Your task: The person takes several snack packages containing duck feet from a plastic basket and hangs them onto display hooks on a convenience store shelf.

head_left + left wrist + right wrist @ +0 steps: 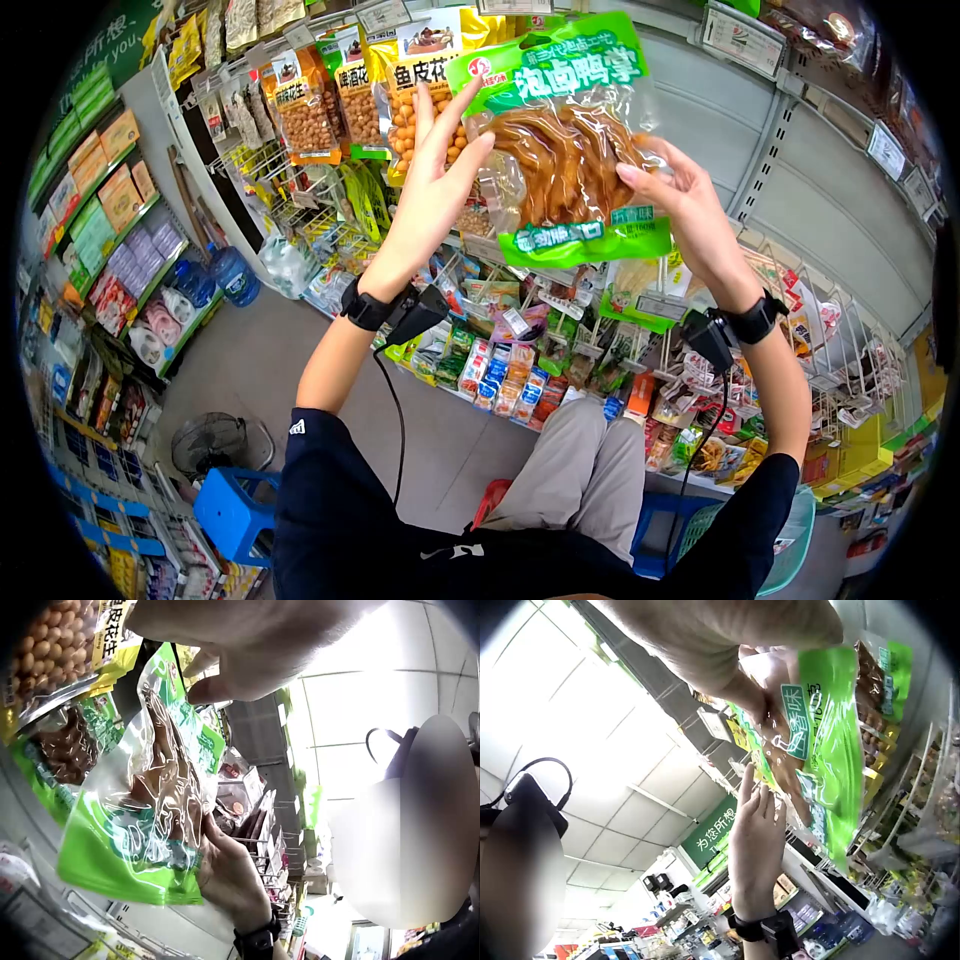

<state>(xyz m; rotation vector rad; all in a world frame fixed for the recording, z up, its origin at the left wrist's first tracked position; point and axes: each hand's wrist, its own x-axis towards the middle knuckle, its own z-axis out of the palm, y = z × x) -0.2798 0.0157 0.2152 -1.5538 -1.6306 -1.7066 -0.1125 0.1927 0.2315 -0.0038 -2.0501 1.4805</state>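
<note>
Right hand (727,626) pinches packet (565,165) by right side; left hand (437,165) straight-fingered at left edge, contact unclear; firm pinch should steady it.

Ceiling: white square panels with dark seams (337,712), 2 o'clock in left wrist view; glare bleaches much of it.
Wall sign: dark green, white Chinese lettering (118,38), 10 o'clock in head view.
Rack backing: pale grey metal panels (840,190), slotted uprights, 2 o'clock.
Side shelving: tiered, stocked (168,268), 9 o'clock.
Water jugs: blue, on floor (235,277), 9 o'clock.
Floor: grey, thin seams (250,370), 8 o'clock.
Fan: dark round cage (208,440), 8 o'clock.
Stool: blue plastic (232,515), between 7 and 8.
</note>
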